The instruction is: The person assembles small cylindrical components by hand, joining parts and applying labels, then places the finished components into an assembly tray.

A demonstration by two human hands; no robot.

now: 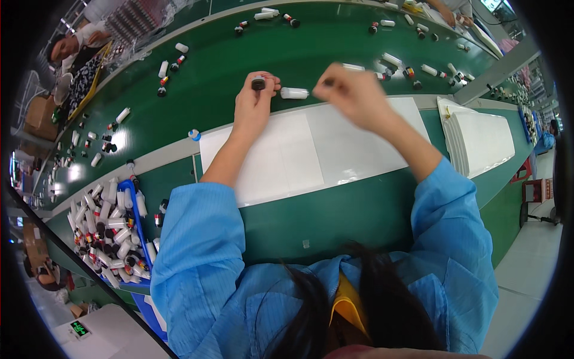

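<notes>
While my left grip (254,100) pinches a black-capped piece (258,83), my blurred right grip (357,96), its hold unclear, could knock the white cylinder (295,93) by swinging low.

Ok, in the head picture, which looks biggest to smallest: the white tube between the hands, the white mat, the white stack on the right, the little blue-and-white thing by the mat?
1. White mat
2. White stack
3. White tube
4. Blue-and-white thing

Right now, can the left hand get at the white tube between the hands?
Likely yes: the tube lies just right of the left hand, nothing visible between them, though that hand holds a black-topped piece.
</notes>
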